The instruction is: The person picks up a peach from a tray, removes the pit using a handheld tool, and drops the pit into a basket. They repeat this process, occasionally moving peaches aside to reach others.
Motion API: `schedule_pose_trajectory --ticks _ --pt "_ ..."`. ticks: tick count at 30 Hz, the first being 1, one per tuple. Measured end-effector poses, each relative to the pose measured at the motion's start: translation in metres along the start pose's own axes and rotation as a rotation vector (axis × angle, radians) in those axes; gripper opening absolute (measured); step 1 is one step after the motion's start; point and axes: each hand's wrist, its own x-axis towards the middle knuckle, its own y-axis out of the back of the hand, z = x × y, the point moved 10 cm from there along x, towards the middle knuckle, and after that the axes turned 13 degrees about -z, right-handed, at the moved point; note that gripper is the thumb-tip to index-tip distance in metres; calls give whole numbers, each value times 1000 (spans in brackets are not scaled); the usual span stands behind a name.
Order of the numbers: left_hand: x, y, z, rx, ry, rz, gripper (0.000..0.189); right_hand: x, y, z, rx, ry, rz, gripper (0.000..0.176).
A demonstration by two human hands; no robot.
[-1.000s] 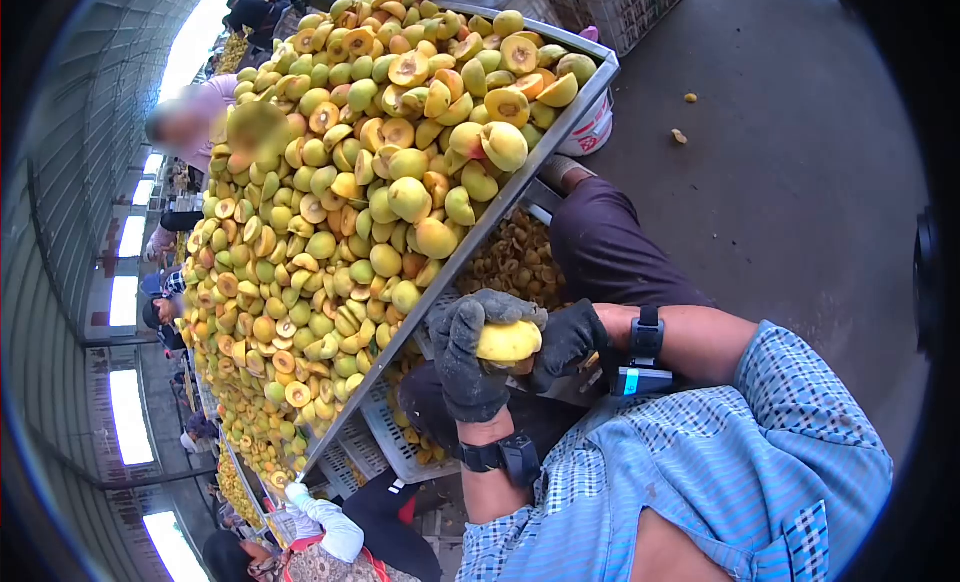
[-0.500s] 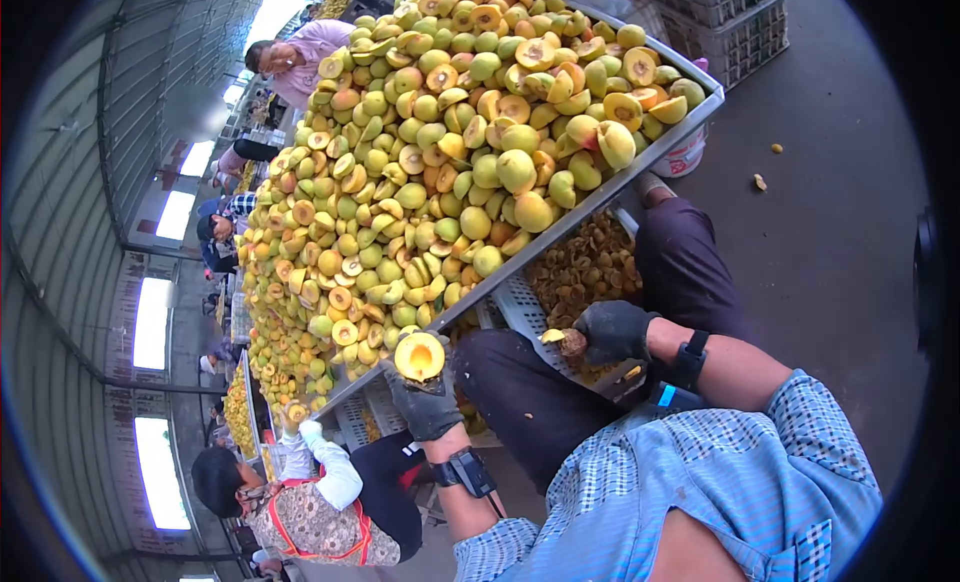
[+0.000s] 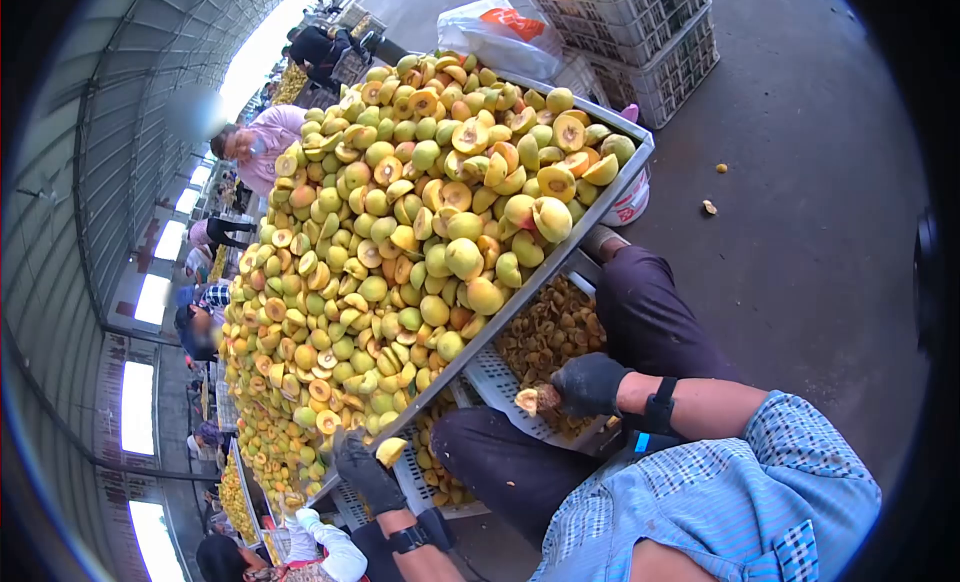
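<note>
My left hand (image 3: 368, 472), in a dark glove, is at the near edge of the metal tray (image 3: 470, 350), its fingers reaching over the rim toward the fruit. A yellow peach half (image 3: 390, 450) shows right beside these fingers, above a white crate. My right hand (image 3: 590, 384), also gloved, is closed around a brown, rough lump (image 3: 547, 397) with a pale yellow piece (image 3: 527, 401) at its tip. It is over a crate of brownish peach pits and scraps (image 3: 550, 327). Halved peaches (image 3: 400, 242) are heaped high on the tray.
Between my legs and the tray, white plastic crates (image 3: 500, 382) hold scraps and peach halves. Stacked crates (image 3: 650, 52) and a plastic bag (image 3: 500, 37) stand beyond the far right end. A white bucket (image 3: 630, 200) is by my foot. Other people sit along the left side.
The peach half was upright in my left hand, cut side showing; now it is beside the fingers, and that hand has moved left and down. My view has shifted, and both hands appear lower.
</note>
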Motion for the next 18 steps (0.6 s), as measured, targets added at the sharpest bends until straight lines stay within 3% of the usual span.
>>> schedule_pose_trajectory --ticks 1,3,5,8,13,16,18 --pt "30 9 13 330 -132 -61 40 3 1 -1 5 0 17 20" --pt "73 -30 75 399 -228 -214 43 11 -12 4 -26 -19 -105 18" --pt "109 -95 138 637 -412 -260 47 6 1 -5 3 51 -20 19" --pt "165 -206 188 590 -571 -457 56 12 1 -1 45 7 -21 19" --pt "248 -410 203 838 -911 -503 76 16 12 9 175 90 59 22" --pt "255 -514 201 922 -936 -639 71 21 13 20 161 60 59 24" --pt "255 -548 182 1039 -809 -798 64 20 8 29 182 58 84 24"
